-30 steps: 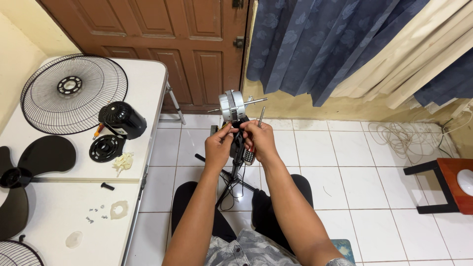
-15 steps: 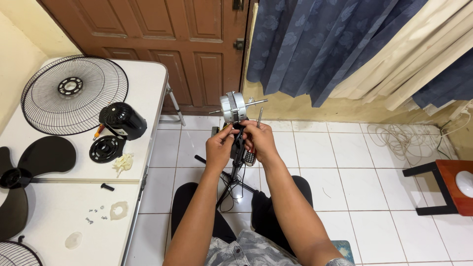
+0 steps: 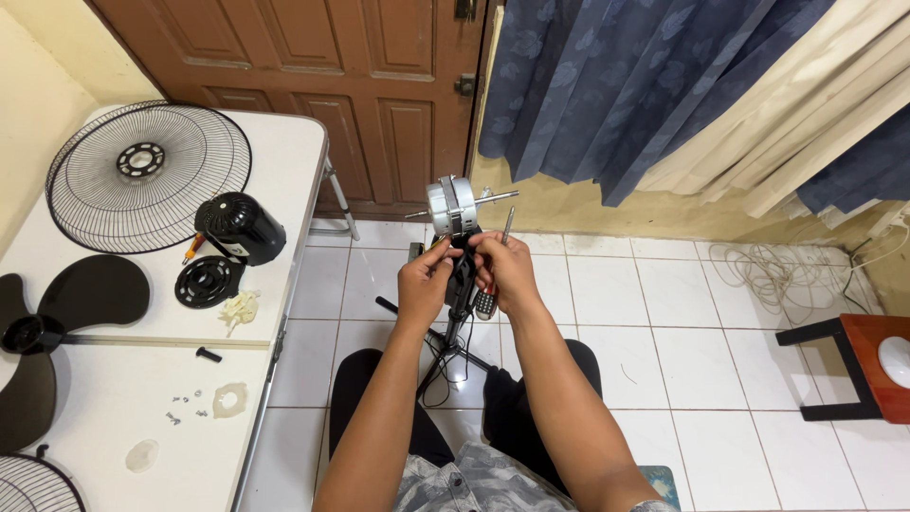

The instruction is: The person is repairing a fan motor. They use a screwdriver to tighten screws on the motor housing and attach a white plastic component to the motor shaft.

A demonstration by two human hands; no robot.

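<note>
Change since earlier frames: almost nothing is seen to have moved; both hands remain at the same spot under the motor, with only a slight shift of the fingers.

Head view, motor: the motor is a bare silver fan motor, mounted on top of a black stand that rises between the knees over the tiled floor.

Head view, axis: the shaft is seen pointing to the right and slightly up; the long axis is taken as near level, running left to right.

Head view, left hand: the left hand is curled, fingertips pinched on the black neck just below the motor.

Head view, right hand: the right hand is closed around a screwdriver, with its tip up beside the motor; its fingertips also meet the neck.

Handling (judged): the motor is probably heavy for its size, rigid, smooth metal; the casing is the place to be gripped, not the thin shaft or any wires.

Head view, table: on the white table at left a wire grille, a black motor cover, a black blade and small screws are laid out, well apart from the hands.
</note>
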